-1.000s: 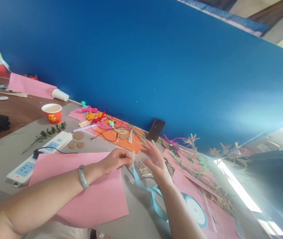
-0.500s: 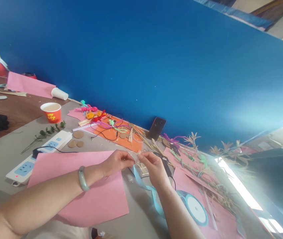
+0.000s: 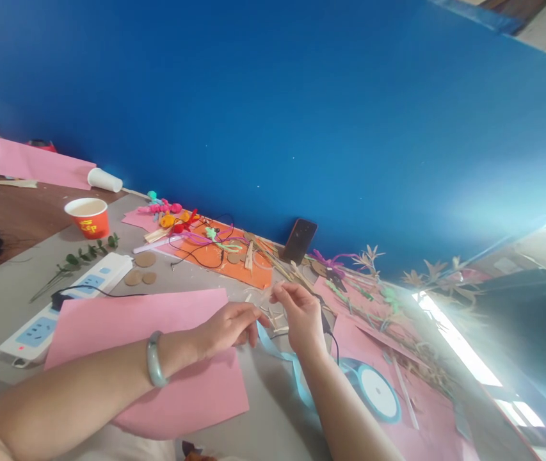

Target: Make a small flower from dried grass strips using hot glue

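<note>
Left fingers (image 3: 248,314) seem to hold blue ribbon (image 3: 269,346); right fingers (image 3: 286,294) look narrow, contents unclear. Handling ribbon probably calls for steadiness.

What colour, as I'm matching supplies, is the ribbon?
The ribbon is light blue, clearest in the head view.

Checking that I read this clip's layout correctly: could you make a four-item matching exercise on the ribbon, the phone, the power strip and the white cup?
1. Ribbon
2. Phone
3. Power strip
4. White cup

A. Lying on its side
B. Light blue, trailing beside the left hand
C. Has a black plug in it
D. Leaning on the blue wall

Pairs: 1-B, 2-D, 3-C, 4-A
</note>
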Tool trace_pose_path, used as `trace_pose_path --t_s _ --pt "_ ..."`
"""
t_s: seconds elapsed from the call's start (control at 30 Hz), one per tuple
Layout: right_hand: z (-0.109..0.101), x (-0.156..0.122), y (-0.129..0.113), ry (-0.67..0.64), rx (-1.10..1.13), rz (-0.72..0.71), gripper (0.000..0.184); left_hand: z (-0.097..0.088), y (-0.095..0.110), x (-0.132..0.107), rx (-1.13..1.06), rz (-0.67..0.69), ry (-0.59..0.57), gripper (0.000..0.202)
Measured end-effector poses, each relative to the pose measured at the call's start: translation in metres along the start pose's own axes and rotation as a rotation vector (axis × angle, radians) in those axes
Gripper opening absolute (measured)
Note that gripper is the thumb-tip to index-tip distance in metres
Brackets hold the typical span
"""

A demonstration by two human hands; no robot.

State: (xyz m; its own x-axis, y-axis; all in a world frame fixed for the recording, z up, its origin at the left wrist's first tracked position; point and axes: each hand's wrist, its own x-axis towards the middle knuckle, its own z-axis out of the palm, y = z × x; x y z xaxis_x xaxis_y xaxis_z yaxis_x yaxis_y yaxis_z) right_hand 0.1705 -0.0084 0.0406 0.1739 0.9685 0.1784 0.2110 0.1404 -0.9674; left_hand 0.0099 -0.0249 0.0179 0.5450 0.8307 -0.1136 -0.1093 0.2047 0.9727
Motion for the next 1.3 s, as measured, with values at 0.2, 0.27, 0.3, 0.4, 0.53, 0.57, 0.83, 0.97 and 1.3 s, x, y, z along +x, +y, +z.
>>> trace_pose_path --t_s 0.2,0.27,0.3,0.4,0.53,0.57,0.83,0.97,1.3 --pt "0.002 -0.005 -0.005 -0.008 -0.015 -0.022 0.018 0.004 0.003 -0.003 -0.049 0.002 0.017 0.044" --pt "0.002 -0.005 -0.005 -0.016 -0.020 -0.033 0.019 0.004 -0.001 -0.001 -0.073 -0.002 0.027 0.044" --pt "0.001 -0.006 -0.005 -0.023 -0.024 -0.035 0.019 0.004 -0.002 0.000 -0.086 -0.001 0.028 0.044" --pt "0.001 -0.007 -0.006 -0.045 -0.033 -0.037 0.019 0.003 -0.006 0.002 -0.123 0.000 0.022 0.038" --pt "0.001 -0.008 -0.007 -0.061 -0.030 -0.032 0.019 0.003 -0.007 0.003 -0.133 -0.024 0.016 0.031" --pt "0.001 -0.008 -0.007 -0.063 -0.026 -0.031 0.019 0.003 -0.006 0.002 -0.132 -0.028 0.016 0.030" --pt "0.000 -0.008 -0.006 -0.075 0.001 -0.027 0.017 0.001 -0.003 0.000 -0.113 -0.041 0.012 0.029" --pt "0.000 -0.008 -0.005 -0.072 0.000 -0.026 0.019 0.001 -0.004 0.001 -0.126 -0.027 -0.007 0.028" --pt "0.000 -0.008 -0.007 -0.088 -0.020 -0.018 0.020 0.001 -0.005 0.002 -0.167 -0.016 -0.019 0.030"
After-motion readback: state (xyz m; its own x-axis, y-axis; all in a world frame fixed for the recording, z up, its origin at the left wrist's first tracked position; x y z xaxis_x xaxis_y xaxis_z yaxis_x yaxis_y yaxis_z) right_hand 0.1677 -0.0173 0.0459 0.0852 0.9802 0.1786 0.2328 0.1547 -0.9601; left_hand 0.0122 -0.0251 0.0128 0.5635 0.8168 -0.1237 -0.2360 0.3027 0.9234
